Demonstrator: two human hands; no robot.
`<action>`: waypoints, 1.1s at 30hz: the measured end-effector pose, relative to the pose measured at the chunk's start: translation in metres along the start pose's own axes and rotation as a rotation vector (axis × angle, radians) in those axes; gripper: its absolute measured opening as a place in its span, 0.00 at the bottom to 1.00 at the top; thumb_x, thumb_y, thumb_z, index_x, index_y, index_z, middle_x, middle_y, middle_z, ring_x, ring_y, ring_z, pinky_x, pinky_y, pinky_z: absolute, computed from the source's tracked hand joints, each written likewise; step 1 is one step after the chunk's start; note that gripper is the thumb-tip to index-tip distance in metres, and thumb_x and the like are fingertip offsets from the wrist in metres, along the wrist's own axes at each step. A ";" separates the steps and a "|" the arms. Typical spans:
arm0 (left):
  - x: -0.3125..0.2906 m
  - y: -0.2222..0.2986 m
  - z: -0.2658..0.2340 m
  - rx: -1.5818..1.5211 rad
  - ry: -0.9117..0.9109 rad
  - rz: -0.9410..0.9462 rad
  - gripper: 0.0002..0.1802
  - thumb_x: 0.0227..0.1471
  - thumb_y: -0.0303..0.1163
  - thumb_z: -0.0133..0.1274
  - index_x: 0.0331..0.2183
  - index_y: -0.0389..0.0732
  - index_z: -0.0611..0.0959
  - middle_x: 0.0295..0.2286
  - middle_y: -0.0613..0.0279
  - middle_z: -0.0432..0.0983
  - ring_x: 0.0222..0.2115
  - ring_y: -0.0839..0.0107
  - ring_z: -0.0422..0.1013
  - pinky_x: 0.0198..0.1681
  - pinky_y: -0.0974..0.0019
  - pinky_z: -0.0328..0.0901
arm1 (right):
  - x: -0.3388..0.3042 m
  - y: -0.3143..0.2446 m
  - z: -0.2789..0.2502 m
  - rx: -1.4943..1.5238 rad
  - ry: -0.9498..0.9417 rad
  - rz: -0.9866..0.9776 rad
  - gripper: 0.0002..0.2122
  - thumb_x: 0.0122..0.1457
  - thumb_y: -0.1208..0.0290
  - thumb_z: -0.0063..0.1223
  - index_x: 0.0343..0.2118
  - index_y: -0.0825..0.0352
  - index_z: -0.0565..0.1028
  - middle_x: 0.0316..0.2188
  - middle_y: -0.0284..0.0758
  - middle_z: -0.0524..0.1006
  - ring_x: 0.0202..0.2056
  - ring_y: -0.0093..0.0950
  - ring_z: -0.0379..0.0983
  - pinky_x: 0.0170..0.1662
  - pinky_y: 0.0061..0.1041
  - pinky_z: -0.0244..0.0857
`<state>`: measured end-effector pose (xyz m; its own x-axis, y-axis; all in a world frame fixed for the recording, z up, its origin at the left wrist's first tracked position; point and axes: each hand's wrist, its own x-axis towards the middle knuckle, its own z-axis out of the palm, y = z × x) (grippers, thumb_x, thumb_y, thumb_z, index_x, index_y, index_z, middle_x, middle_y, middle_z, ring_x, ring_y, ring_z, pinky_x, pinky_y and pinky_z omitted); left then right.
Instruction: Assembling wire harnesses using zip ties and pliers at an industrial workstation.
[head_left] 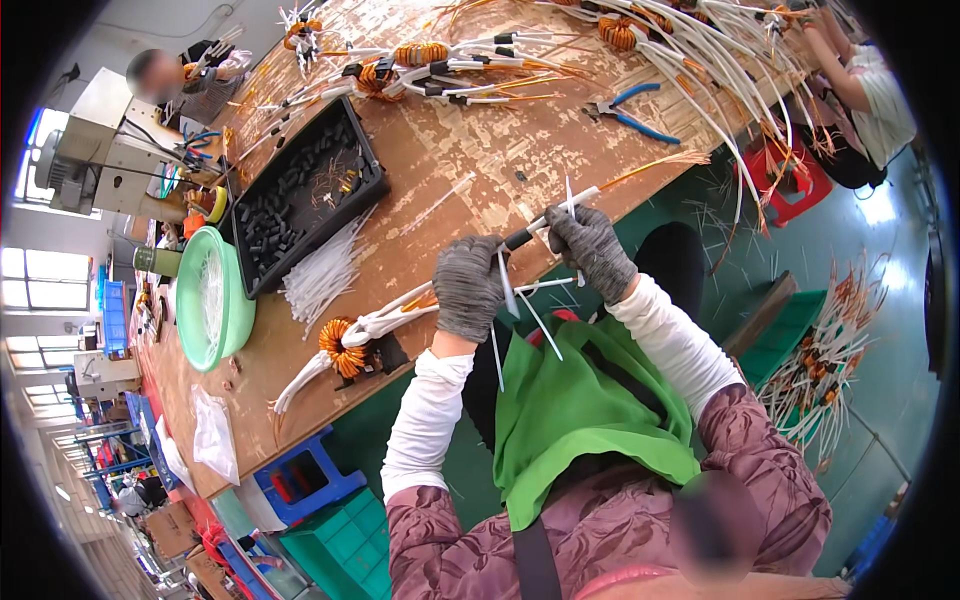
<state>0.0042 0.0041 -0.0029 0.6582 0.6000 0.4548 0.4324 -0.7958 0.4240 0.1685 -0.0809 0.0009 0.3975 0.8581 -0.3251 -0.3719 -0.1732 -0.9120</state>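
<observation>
In the head view my left hand point(468, 290), in a grey glove, is closed round white-sleeved wires. They lead back to an orange-wound ring coil point(343, 347) near the table's front edge. Between my hands a black sleeve point(518, 238) sits on a white wire point(584, 196) ending in copper-coloured strands. My right hand point(592, 252), gloved too, pinches a thin white cable tie point(569, 188) beside that wire; my fingers hide where the two meet. Other white strips hang below my left hand. A pile of loose white cable ties point(325, 270) lies left of my hands.
A black tray point(378, 188) of short black tubes and a green basin point(240, 318) stand at left. Blue-handled pliers point(648, 128) and finished-looking coil bundles point(420, 55) lie farther back. Two other people work at the table's far sides. A red stool point(815, 185) stands at right.
</observation>
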 end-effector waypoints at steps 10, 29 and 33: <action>0.007 -0.001 -0.008 0.015 -0.089 -0.031 0.19 0.39 0.25 0.50 0.40 0.41 0.76 0.28 0.53 0.72 0.31 0.55 0.67 0.37 0.56 0.61 | 0.006 -0.001 -0.009 -0.003 -0.182 0.170 0.09 0.57 0.66 0.46 0.35 0.65 0.71 0.19 0.26 0.69 0.14 0.13 0.56 0.15 0.14 0.49; 0.069 0.004 -0.014 -1.079 -0.053 -0.559 0.10 0.48 0.30 0.54 0.34 0.35 0.79 0.28 0.63 0.76 0.27 0.77 0.70 0.32 0.75 0.65 | -0.007 -0.013 -0.020 -0.025 -0.382 0.063 0.17 0.59 0.56 0.43 0.38 0.66 0.72 0.18 0.26 0.69 0.17 0.13 0.60 0.20 0.13 0.54; 0.067 -0.001 -0.016 -1.053 -0.024 -0.576 0.11 0.48 0.31 0.54 0.33 0.35 0.79 0.25 0.64 0.75 0.24 0.78 0.69 0.30 0.75 0.66 | -0.005 -0.010 -0.017 0.008 -0.325 0.051 0.16 0.60 0.57 0.42 0.37 0.67 0.73 0.18 0.25 0.69 0.17 0.13 0.60 0.20 0.14 0.53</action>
<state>0.0376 0.0463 0.0396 0.5500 0.8349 -0.0217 -0.0417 0.0534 0.9977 0.1843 -0.0917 0.0077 0.0900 0.9580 -0.2724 -0.3920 -0.2174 -0.8939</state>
